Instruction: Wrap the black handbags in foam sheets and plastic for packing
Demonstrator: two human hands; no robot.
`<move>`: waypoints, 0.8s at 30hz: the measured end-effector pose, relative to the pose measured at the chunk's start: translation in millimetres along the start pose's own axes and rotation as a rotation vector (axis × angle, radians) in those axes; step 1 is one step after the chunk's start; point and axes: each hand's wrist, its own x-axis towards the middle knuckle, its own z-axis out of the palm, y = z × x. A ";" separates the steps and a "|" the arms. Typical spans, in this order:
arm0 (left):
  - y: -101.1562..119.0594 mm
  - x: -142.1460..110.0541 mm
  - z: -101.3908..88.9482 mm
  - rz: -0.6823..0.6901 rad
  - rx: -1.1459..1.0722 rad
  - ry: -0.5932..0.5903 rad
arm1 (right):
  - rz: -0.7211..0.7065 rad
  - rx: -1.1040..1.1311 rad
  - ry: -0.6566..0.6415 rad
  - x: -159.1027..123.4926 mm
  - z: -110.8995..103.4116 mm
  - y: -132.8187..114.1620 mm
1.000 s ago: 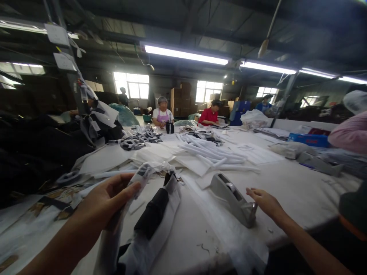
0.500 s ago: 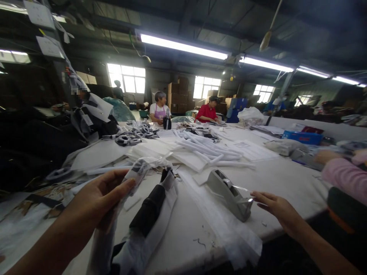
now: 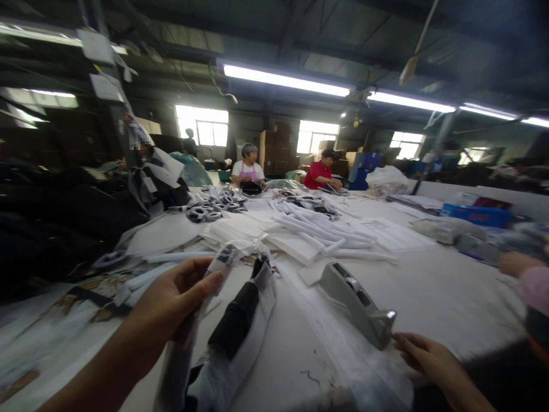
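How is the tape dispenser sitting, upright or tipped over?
Upright: the tape dispenser rests on the table with its open top facing up, near the right hand.

Reads as a factory packing floor from my end. Long white worktable [image 3: 429, 274] ahead of the left hand [image 3: 184, 300], piled with white tubes [image 3: 317, 226]; beyond it, seated workers, stacked cartons [image 3: 274, 149], strip lights [image 3: 285, 80] under a dark metal roof [image 3: 334, 34].

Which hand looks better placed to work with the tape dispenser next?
Probably the right hand: its fingers are beside the cutting end of the tape dispenser. The left hand is farther away and holds a plastic-wrapped piece.
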 end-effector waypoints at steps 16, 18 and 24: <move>-4.5 -5.5 10.4 0.341 0.033 -0.144 | -0.658 0.390 -0.753 -163.6 214.4 -189.8; -4.5 -5.6 9.9 0.361 0.035 -0.149 | -0.657 0.345 -0.718 -161.6 216.4 -190.9; -1.9 -5.1 3.2 0.360 -0.002 -0.227 | -0.706 0.279 -0.664 -162.4 217.4 -191.1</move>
